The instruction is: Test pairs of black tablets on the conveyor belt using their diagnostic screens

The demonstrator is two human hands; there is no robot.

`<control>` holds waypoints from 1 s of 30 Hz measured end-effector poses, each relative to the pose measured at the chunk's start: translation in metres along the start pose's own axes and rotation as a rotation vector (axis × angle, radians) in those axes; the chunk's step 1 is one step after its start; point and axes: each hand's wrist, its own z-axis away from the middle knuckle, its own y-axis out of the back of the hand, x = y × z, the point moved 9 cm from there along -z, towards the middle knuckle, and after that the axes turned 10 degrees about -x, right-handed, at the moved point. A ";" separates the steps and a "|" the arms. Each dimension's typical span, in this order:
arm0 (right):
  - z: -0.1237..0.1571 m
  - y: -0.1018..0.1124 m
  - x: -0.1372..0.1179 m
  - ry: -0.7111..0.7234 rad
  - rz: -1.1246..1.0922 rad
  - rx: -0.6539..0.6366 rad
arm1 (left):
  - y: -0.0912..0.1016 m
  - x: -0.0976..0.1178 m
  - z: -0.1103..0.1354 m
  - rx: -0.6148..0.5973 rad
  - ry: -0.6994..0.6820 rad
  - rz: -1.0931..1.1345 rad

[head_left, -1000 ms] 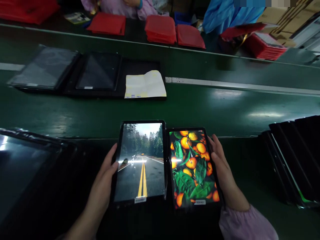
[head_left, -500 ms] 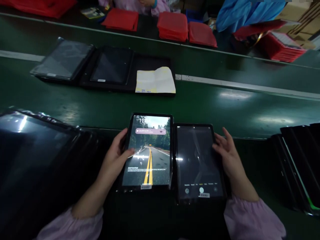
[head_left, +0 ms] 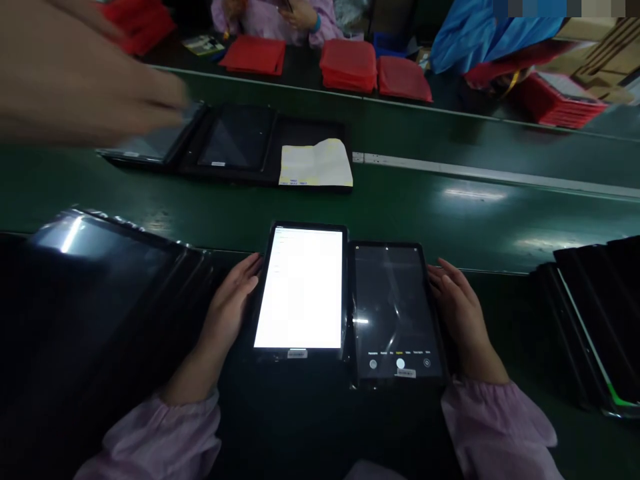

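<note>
Two tablets lie side by side in front of me. The left tablet [head_left: 301,290] shows a bright white page. A camera screen with a round shutter button is on the dark right tablet [head_left: 395,303]. My left hand [head_left: 231,307] is closed at the left tablet's outer edge, its thumb beside the frame and some fingertips hidden. Along the outer edge of the right tablet, my right hand [head_left: 460,310] is curled, its fingertips partly behind it. Each tablet bears a small barcode label at its lower edge.
Stacked tablets [head_left: 115,267] lie at left, and dark devices [head_left: 600,320] at right. Across the bench are a tablet [head_left: 237,137] and white paper [head_left: 316,163]. Beyond are red pouches [head_left: 349,63] and a co-worker [head_left: 273,20]. Another person's blurred arm [head_left: 85,87] reaches in from upper left.
The left tablet's screen has gone from a forest-road lock screen to a white page. My left thumb has moved off its screen to the edge. Another person's arm has come in at upper left.
</note>
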 end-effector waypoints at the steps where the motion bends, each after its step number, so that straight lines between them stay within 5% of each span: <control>1: 0.003 -0.001 -0.001 -0.011 0.005 0.002 | 0.002 -0.001 0.004 -0.004 0.012 -0.013; 4: 0.023 0.002 -0.014 0.041 0.139 0.063 | 0.006 -0.007 0.018 -0.040 0.045 -0.087; 7: 0.061 -0.004 -0.048 0.336 0.489 0.086 | 0.013 -0.016 0.033 -0.075 0.066 -0.143; 10: 0.105 -0.035 -0.068 0.636 0.758 -0.125 | 0.021 -0.024 0.044 -0.064 0.101 -0.156; 13: 0.134 -0.057 -0.071 0.767 0.866 -0.305 | 0.023 -0.026 0.045 -0.031 0.164 -0.155; 18: 0.137 -0.072 -0.063 0.813 0.972 -0.379 | 0.014 -0.014 0.043 0.018 0.163 -0.151; 23: 0.117 -0.052 -0.059 0.725 0.992 -0.217 | 0.012 -0.010 0.047 0.077 0.167 -0.145; 30: 0.109 -0.048 -0.071 0.739 0.903 -0.279 | 0.011 -0.015 0.044 0.110 0.189 -0.109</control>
